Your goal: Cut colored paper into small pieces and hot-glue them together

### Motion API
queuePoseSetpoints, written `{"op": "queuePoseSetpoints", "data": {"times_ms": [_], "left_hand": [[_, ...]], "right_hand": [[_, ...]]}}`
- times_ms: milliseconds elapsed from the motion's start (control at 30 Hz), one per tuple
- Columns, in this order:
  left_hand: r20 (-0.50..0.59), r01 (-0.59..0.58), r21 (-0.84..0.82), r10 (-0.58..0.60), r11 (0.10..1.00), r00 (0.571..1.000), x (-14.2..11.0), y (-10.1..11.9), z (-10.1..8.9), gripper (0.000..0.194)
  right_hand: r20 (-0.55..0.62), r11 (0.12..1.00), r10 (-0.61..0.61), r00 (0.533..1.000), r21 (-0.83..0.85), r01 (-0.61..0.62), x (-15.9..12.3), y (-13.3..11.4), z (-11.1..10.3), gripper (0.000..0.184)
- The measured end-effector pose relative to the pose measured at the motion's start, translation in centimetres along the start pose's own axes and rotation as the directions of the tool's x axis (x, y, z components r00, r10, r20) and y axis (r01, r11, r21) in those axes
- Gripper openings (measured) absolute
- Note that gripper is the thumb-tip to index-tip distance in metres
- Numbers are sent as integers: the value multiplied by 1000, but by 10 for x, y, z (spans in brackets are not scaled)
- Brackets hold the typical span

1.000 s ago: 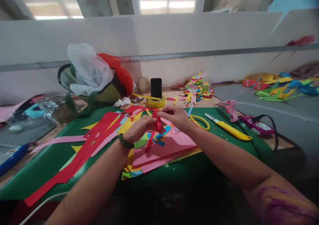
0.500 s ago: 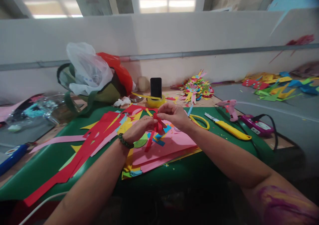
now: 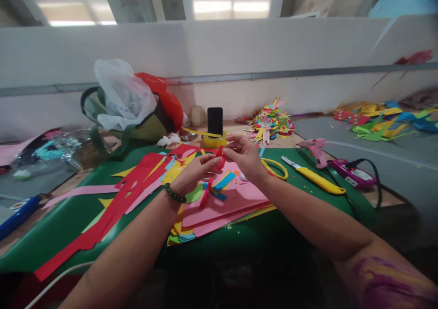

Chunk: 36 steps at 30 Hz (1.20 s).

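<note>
- Red strip (image 3: 219,153), small and curved, sits between the two hands above the pink sheets (image 3: 236,206); how it is folded is too blurred to tell.
- Left hand (image 3: 195,173) pinches its near side, thumb and fingers close together on it. Right hand (image 3: 247,159) meets it from the other side, thumb and fingertips at its upper end. With so little of it gripped, it could slip or spring open if either pinch slackens, and pressing too hard could crease it.
- Just below the left fingers, a red piece (image 3: 206,195) lies over the pink sheets; whether it joins the held strip cannot be told. If it does, a tug might bend or tear it.
- Blue scraps (image 3: 225,180) lie loose just beside that piece; a lowered wrist could drag them out of place.
- Right of the hands, on the green mat (image 3: 342,208), lie a yellow loop (image 3: 286,170) and a cutter (image 3: 320,180), silver end angled toward the loop. Reaching across without looking could bring the forearm onto that end.
- Beyond the cutter stands a glue gun (image 3: 319,153) showing a red glow; if hot, it could burn a careless hand.
- Farther back, a phone (image 3: 215,121) stands upright behind yellow tape (image 3: 212,142), well apart from the paper flowers (image 3: 271,123).
</note>
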<state>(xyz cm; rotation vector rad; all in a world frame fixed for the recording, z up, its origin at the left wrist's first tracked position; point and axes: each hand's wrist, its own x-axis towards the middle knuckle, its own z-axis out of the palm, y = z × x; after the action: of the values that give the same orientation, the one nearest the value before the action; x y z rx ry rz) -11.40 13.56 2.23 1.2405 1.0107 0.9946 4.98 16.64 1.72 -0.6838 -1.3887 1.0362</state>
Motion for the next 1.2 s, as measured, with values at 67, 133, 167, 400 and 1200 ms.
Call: {"op": "queuePoseSetpoints", "data": {"times_ms": [67, 133, 167, 400, 1200], "left_hand": [[9, 46, -97, -45, 994, 999, 1, -1, 2, 47], [14, 48, -160, -46, 986, 999, 1, -1, 3, 44], [8, 34, -163, -33, 986, 999, 0, -1, 4, 42], [-7, -176, 111, 178, 978, 984, -4, 0, 5, 30], [67, 73, -10, -72, 997, 995, -7, 7, 2, 51]], "right_hand": [[-28, 994, -81, 996, -70, 79, -2, 1, 2, 31], [-39, 981, -143, 989, -135, 137, -4, 2, 3, 29], [-35, 976, -156, 987, -157, 149, -4, 2, 4, 29], [50, 969, -130, 990, -205, 137, -8, 2, 4, 26], [253, 980, -47, 966, -178, 95, 2, -7, -10, 25]]}}
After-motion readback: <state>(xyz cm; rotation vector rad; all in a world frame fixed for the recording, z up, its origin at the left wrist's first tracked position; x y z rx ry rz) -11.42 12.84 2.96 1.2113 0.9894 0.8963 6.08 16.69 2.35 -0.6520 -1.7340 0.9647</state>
